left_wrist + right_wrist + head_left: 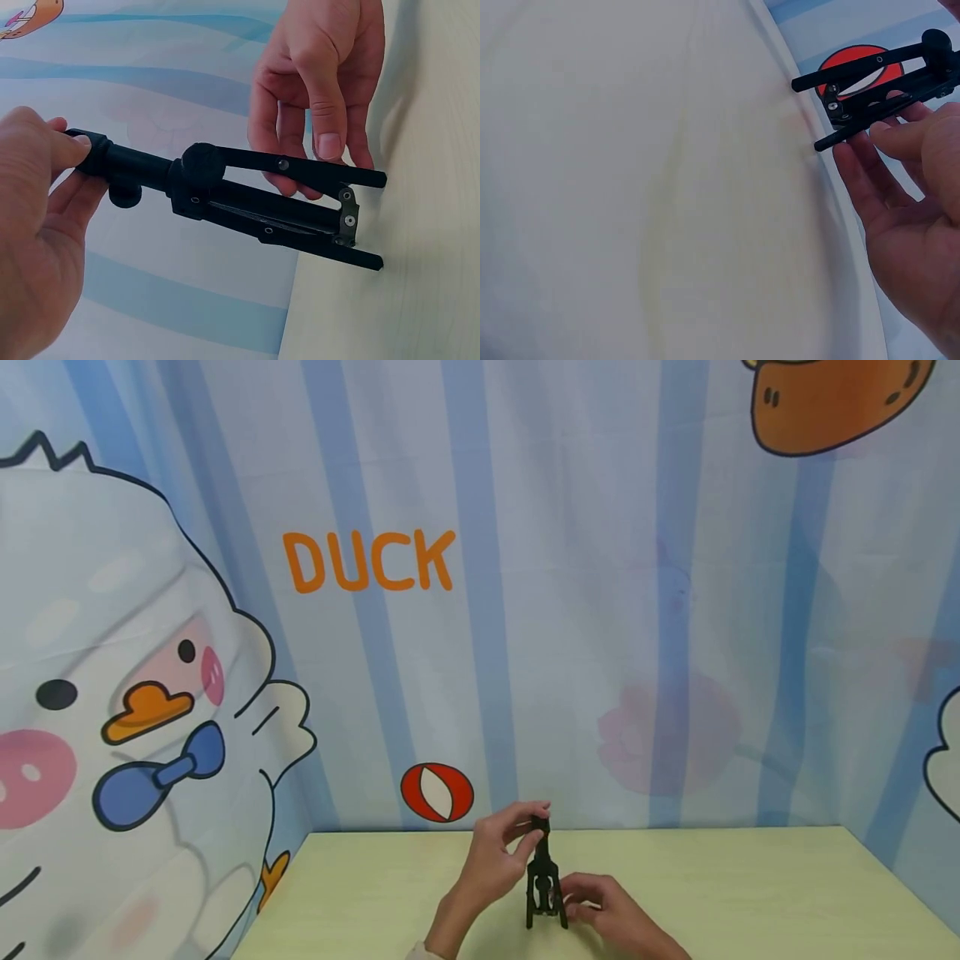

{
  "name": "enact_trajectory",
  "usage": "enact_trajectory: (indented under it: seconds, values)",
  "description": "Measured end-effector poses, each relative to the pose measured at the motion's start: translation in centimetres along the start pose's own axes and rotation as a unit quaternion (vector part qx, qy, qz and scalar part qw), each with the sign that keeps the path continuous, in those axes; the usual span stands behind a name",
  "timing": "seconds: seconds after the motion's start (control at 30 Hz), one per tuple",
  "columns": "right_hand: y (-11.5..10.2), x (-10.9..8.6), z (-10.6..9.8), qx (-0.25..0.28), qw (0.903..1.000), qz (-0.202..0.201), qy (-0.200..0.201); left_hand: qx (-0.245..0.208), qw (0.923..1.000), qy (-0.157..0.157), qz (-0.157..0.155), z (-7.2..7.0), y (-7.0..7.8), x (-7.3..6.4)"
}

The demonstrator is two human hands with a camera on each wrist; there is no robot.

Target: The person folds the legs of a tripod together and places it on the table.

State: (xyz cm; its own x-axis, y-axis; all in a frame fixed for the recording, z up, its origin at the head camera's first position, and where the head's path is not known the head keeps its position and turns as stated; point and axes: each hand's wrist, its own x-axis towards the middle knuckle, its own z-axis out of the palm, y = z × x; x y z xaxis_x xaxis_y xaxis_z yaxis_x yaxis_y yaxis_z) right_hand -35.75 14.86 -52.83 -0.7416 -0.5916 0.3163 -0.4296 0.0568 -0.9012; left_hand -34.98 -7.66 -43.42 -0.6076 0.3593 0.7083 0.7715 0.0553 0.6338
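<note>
Black tripod (543,868), small, at the near edge of the view, right of centre over the desk (360,893). Stands about upright: narrow head at the top, legs (300,166) at the bottom, spread only a little. Whether the feet touch the desk, cannot tell.

Left hand (498,856) comes in from the near left and holds the tripod's head, thumb and fingers closed to a pinch around it. Bit of pale sleeve (423,953) at that wrist. Right hand (611,910) low on the near right, fingers bent, thumb and fingertips set on either side of one leg near its lower part, nearly closed on it.

From the left wrist: two round knobs on the tripod, a larger knob (203,166) where the legs meet and a smaller knob (125,196) below the head; a metal brace (349,219) links the legs near the feet.

Beyond the desk's far edge, a blue-striped curtain (585,568). Printed on it: large white duck (67,635) at left, orange letters (361,560) reading DUCK, red-and-white ball (437,792) far left of the tripod, faint pink flower (660,735) to the right.
</note>
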Motion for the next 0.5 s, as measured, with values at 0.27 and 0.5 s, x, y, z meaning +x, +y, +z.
enact_trajectory:
  seconds: [0.27,0.5]
  values:
    - [0.31,0.06,0.27,-0.029,0.9995,0.001,-0.013,0.02,0.9998,-0.005,0.007,0.0,0.07,-0.01]
    - [0.19,0.12,0.54,-0.045,0.9989,0.002,-0.009,0.07,0.9975,-0.006,0.011,-0.09,0.06,0.05]
